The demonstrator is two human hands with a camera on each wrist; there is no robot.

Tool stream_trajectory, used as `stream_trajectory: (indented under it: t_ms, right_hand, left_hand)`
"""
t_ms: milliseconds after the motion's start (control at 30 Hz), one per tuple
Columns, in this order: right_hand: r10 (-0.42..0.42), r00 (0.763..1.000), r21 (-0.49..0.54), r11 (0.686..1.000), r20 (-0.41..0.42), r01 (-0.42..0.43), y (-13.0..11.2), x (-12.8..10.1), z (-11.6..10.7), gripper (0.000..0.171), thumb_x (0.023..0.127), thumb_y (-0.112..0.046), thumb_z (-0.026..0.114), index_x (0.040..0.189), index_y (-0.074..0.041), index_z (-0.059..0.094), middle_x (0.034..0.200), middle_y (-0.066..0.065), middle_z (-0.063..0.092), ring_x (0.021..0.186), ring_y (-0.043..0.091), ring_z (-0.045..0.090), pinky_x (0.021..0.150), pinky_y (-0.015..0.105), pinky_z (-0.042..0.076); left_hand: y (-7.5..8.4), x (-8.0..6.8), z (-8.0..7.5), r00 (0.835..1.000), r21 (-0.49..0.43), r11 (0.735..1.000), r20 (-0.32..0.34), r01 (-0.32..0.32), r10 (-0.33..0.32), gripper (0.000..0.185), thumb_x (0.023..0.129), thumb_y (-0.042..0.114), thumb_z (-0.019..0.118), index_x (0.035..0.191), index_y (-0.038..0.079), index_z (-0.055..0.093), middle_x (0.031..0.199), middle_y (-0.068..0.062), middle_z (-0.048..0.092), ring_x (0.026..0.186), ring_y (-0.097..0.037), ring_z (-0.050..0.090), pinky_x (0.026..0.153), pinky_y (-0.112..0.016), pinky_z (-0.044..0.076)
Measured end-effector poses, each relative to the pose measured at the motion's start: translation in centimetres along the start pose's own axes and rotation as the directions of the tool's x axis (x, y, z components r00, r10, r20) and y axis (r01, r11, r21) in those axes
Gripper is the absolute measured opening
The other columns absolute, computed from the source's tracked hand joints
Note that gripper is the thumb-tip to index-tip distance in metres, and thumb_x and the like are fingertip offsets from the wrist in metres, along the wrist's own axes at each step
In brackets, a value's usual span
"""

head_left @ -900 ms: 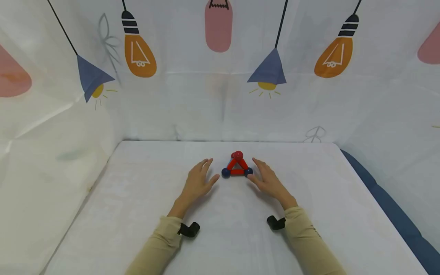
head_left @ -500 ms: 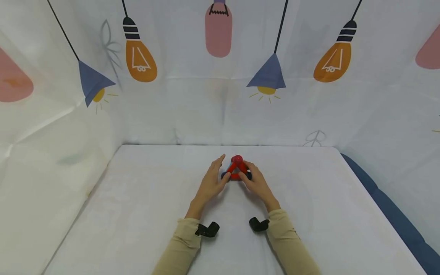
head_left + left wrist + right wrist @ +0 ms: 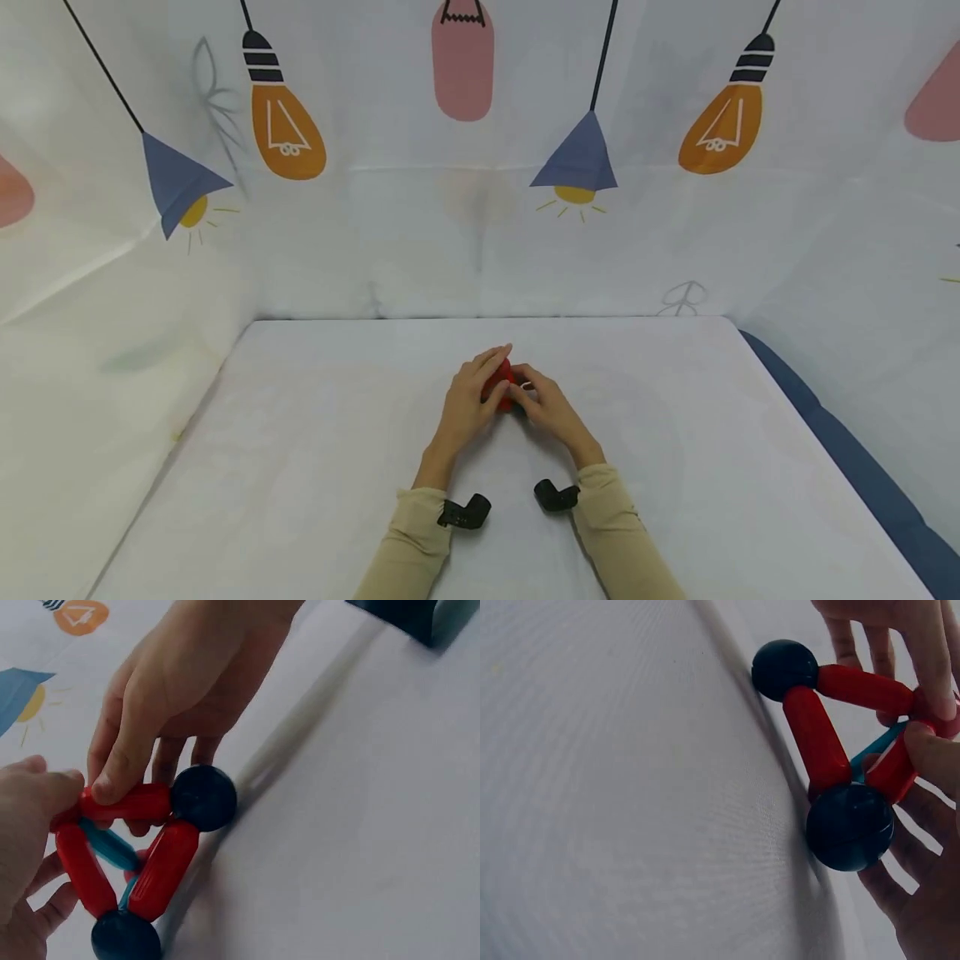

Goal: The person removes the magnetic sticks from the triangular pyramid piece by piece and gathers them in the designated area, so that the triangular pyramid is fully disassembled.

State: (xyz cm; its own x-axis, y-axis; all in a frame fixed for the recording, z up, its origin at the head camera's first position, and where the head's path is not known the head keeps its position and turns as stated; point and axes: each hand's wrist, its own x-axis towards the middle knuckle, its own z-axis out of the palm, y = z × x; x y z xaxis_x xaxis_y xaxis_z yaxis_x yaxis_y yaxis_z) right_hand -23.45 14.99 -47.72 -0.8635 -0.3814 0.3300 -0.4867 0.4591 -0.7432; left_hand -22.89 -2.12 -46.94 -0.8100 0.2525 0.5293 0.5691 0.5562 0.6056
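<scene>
A magnetic rod-and-ball model [image 3: 507, 372] is between both hands near the back middle of the white table. Its front is a triangle of red rods [image 3: 164, 870] with dark blue balls [image 3: 849, 826] at two corners. Teal rods [image 3: 110, 845] run behind it, and a red ball [image 3: 928, 705] forms the third corner. My left hand [image 3: 462, 410] grips the model around the red corner, thumb in front. With thumb and fingers, my right hand [image 3: 552, 414] pinches a red rod beside that corner. In the head view the hands cover most of the model.
The white table [image 3: 322, 467] extends around both arms. Behind it hangs a white cloth [image 3: 420, 242] printed with lamps and bulbs. A dark blue padded thing [image 3: 840, 450] lies along the right edge. Black wrist cameras [image 3: 467, 512] stick out from both sleeves.
Both hands have come inward from either side and taken hold of the model. It has turned and shifted slightly toward the person, and fingers now hide much of it.
</scene>
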Motion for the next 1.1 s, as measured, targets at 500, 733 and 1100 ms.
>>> stream_trajectory:
  t_ms: [500,733,1100]
  right_hand:
    - [0.054,0.979,-0.052,0.997,-0.198,-0.065,0.7,0.2,0.1,0.026,0.092,-0.020,0.060,0.116,-0.009,0.058,0.109,0.007,0.066,0.100,0.021,0.065,0.090,0.040,0.051]
    - [0.163,0.949,0.051,0.987,-0.270,-0.155,2.1,-0.7,-1.4,0.029,0.091,-0.016,0.062,0.116,-0.008,0.051,0.104,0.008,0.065,0.099,0.023,0.062,0.094,0.043,0.049]
    - [0.331,0.941,-0.070,0.939,-0.075,-0.336,4.2,-2.4,-4.6,0.014,0.091,-0.026,0.062,0.102,-0.018,0.062,0.104,0.003,0.065,0.100,0.020,0.057,0.090,0.040,0.044]
  left_hand:
    - [-1.0,0.3,-0.9,0.979,-0.022,0.995,-0.177,0.094,-0.096,0.036,0.088,0.013,0.066,0.123,0.015,0.057,0.116,-0.003,0.060,0.094,-0.017,0.059,0.075,-0.034,0.053]
    - [-3.2,-0.9,-2.7,0.953,-0.040,0.967,-0.163,0.251,-0.254,0.038,0.087,0.019,0.068,0.123,0.015,0.056,0.111,-0.004,0.064,0.093,-0.018,0.058,0.076,-0.034,0.051]
    - [-4.6,-3.5,-2.6,0.872,-0.048,0.884,-0.145,0.465,-0.467,0.033,0.089,0.021,0.063,0.121,0.012,0.058,0.114,-0.008,0.064,0.102,-0.026,0.055,0.090,-0.043,0.041]
